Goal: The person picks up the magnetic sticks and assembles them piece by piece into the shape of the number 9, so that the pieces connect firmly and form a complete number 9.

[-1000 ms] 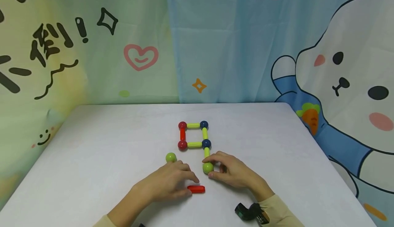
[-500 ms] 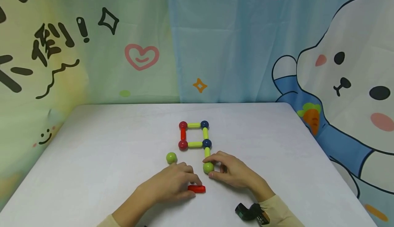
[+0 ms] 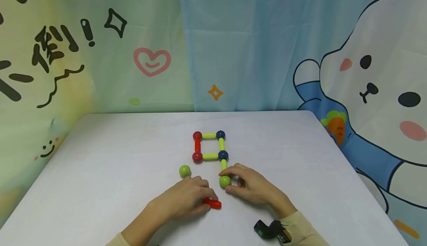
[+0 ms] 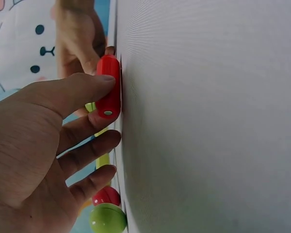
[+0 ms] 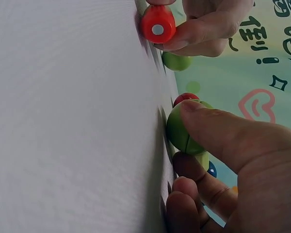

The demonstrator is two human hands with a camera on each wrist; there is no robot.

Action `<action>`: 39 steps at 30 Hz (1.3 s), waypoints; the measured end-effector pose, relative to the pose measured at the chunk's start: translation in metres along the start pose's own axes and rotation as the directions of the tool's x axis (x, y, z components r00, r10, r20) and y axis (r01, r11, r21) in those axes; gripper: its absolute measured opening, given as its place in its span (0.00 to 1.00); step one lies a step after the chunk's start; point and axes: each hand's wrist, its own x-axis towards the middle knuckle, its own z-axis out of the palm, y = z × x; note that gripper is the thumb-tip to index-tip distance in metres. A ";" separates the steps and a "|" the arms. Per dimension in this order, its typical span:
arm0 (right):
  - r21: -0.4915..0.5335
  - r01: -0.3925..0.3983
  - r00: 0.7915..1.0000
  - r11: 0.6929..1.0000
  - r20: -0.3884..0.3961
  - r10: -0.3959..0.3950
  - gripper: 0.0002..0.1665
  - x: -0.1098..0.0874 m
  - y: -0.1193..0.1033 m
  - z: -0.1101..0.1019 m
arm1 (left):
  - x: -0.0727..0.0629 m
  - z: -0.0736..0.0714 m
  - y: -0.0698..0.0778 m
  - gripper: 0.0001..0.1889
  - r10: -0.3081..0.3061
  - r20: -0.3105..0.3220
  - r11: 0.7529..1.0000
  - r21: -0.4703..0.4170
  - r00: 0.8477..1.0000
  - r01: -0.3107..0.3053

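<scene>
My left hand (image 3: pixel 186 199) pinches a red magnetic rod (image 3: pixel 215 204) between thumb and forefinger, low at the tabletop; a metal end of the rod (image 4: pixel 108 112) shows in the left wrist view. With thumb and fingers my right hand (image 3: pixel 253 184) grips a green ball (image 3: pixel 225 181). That ball sits at the near end of a yellow-green rod (image 3: pixel 224 163) running to a blue ball (image 3: pixel 223 155). Beyond is a square of yellow-green rods and one red rod (image 3: pixel 197 146), with red balls (image 3: pixel 197 157) and blue balls at its corners. A loose green ball (image 3: pixel 185 171) lies just past my left hand.
The white table (image 3: pixel 110 157) reaches back to a printed curtain (image 3: pixel 227 45) hanging behind its far edge. A black device (image 3: pixel 271 230) sits at my right wrist beside the sleeve (image 3: pixel 301 229).
My left hand has moved slightly right and closed thumb and forefinger on the red rod, whose right end has tilted toward me. My right hand stays on the green ball.
</scene>
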 end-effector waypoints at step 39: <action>0.007 -0.021 1.000 1.000 0.006 0.021 0.23 0.000 -0.001 0.000 | 0.005 -0.011 -0.019 0.12 -0.098 -0.156 0.995 -0.003 0.983 0.098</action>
